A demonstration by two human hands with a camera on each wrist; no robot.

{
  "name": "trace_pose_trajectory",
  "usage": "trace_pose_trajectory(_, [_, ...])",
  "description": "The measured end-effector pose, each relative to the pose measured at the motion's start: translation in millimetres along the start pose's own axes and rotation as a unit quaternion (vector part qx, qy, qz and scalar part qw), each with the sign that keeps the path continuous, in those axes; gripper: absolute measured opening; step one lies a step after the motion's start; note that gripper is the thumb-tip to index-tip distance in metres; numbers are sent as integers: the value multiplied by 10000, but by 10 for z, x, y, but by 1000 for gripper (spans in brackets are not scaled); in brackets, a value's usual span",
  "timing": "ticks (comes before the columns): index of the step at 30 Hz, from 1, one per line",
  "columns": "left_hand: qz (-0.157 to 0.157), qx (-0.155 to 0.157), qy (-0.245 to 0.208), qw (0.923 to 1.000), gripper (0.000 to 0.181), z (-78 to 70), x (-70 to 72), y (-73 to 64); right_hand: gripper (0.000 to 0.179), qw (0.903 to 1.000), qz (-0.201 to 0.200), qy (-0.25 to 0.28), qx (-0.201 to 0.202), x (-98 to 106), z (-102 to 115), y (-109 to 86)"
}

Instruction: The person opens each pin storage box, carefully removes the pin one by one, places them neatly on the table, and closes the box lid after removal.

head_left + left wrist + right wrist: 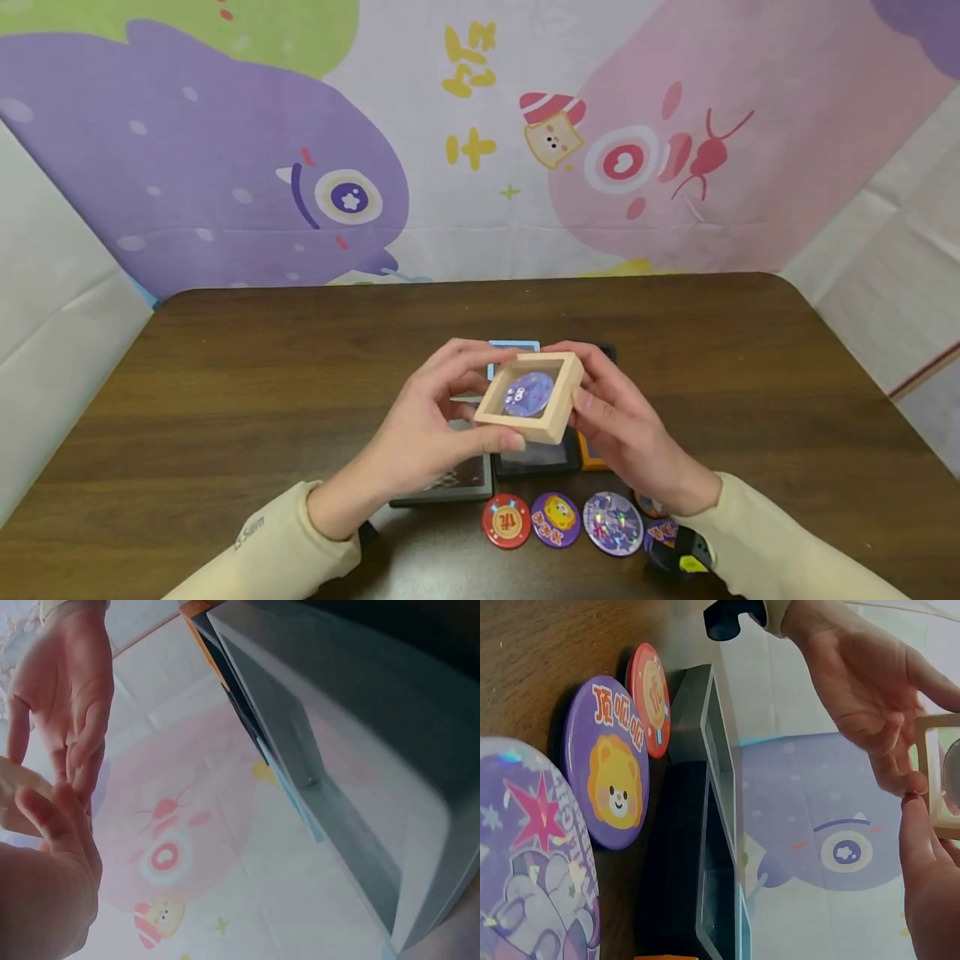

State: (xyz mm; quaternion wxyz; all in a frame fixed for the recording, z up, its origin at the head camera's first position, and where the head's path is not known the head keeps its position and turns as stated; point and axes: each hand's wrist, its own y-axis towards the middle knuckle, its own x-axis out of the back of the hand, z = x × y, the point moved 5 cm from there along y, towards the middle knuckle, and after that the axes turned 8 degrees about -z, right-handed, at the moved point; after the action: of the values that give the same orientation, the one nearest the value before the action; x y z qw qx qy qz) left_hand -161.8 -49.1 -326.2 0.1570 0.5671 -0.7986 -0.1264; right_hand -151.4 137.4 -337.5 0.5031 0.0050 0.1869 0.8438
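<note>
Both hands hold a small pale wooden box frame (pixel 527 424) above the table, tilted so its clear front faces up. Behind that front shows a round purple badge (pixel 529 394) with a white cartoon figure. My left hand (pixel 423 417) grips the frame's left side, thumb along the near edge and fingers at the far edge. From the other side my right hand (pixel 633 429) holds it, with the thumb on the right edge. In the right wrist view the wooden frame (pixel 932 776) sits at the right border, between the hands.
Below the hands, a grey frame (pixel 480 479), black frame (pixel 536 467), orange frame (pixel 592 457) and light blue frame (pixel 513 343) lie grouped. Nearer are a red badge (pixel 506 522), a lion badge (pixel 557 520) and a glittery badge (pixel 613 523); others are partly hidden by the right wrist.
</note>
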Motion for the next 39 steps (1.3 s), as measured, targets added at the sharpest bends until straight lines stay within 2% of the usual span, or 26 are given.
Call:
trace_pose_trajectory(3, [9,-28,60,10000,64,-23,-5,-4,39,10000,-60,7,-14,10,3,-2])
trace_pose_trajectory(7, [49,-48,134,9999,60,-34,-17,-10,39,9996,-140,-3,-226,13,-8,3])
trace_pose_trajectory(9, [50,-23,106,9999,56,-27,-22,-11,37,9989,-314,-271,-200,24,-7,6])
trace_pose_trajectory(14, [-170,134,109,9997,43,-13,-17,-16,43,9905,-642,-1144,424,12,46,-7])
trace_pose_trajectory(19, [-351,306,278,9985,42,-4,-31,-50,56,9830,-449,-1611,759,-75,76,-48])
trace_pose_trajectory(23, [-306,266,498,9979,49,-41,-66,-77,52,9843,-427,-1515,796,-88,70,-59])
trace_pose_trajectory(28, [-344,157,697,9968,49,-84,-95,-73,55,9827,-117,-1609,913,-117,61,-76])
trace_pose_trajectory(35, [-398,-58,1132,9928,52,-84,-104,-88,53,9832,-365,-1660,666,-111,21,-73])
trace_pose_trajectory(39, [-459,-9,1148,9923,52,-61,-109,-99,56,9833,-421,-1661,620,-108,-14,-61])
